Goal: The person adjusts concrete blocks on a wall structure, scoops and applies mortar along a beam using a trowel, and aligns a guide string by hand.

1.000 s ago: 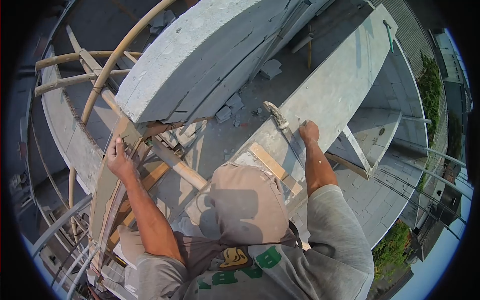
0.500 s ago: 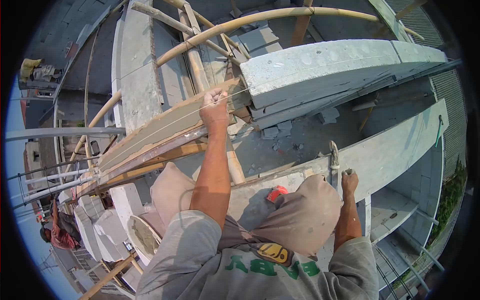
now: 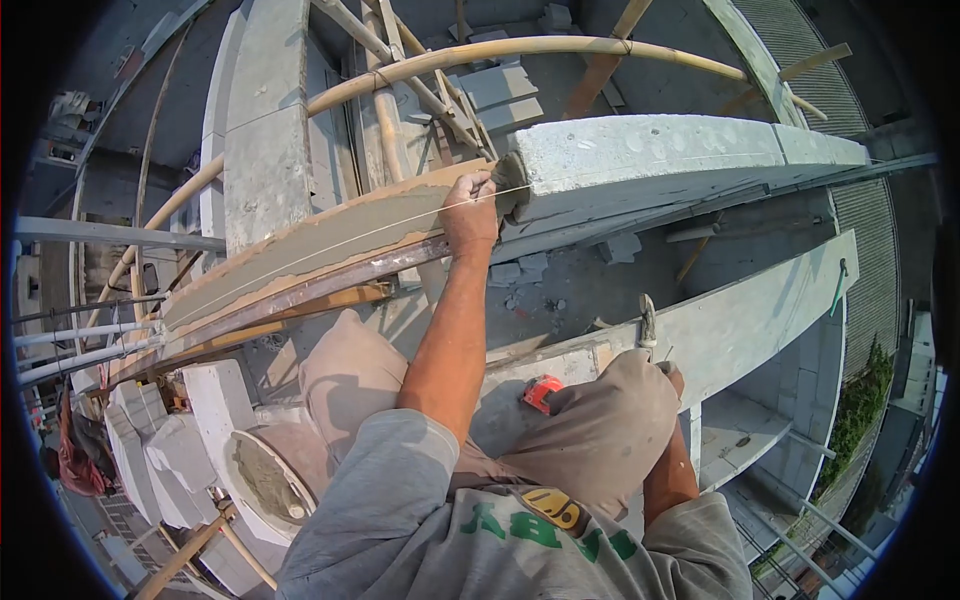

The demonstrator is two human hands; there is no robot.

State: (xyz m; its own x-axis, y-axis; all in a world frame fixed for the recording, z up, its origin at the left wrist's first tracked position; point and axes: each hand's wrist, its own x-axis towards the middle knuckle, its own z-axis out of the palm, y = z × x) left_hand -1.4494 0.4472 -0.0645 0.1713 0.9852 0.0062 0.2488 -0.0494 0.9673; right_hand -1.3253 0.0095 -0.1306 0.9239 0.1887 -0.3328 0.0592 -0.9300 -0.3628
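My left hand [image 3: 470, 212] is closed in a fist over the mortar bed, gripping what looks like a trowel. Its grey, mortar-smeared blade [image 3: 512, 180] meets the end of the white concrete block [image 3: 640, 150]; fingers cover the handle. A taut string [image 3: 350, 232] runs above the mortar bed [image 3: 290, 257] and past this hand. Beside my knee, my right hand [image 3: 676, 378] is partly hidden; its fingers look curled, and what they hold cannot be made out. A tool with a curved head [image 3: 648, 322] stands near it. The red tape measure [image 3: 541, 393] lies between my legs.
A bucket of mortar [image 3: 265, 475] stands at my left, near white blocks [image 3: 218, 398]. Bamboo poles [image 3: 480, 48] cross ahead. A concrete ledge [image 3: 760, 310] extends right, with a drop beyond it. Another person [image 3: 82, 455] is at the far left.
My left hand has moved right, bringing the grey blade against the block's end. My right hand has drawn in behind my knee. The view has shifted slightly.
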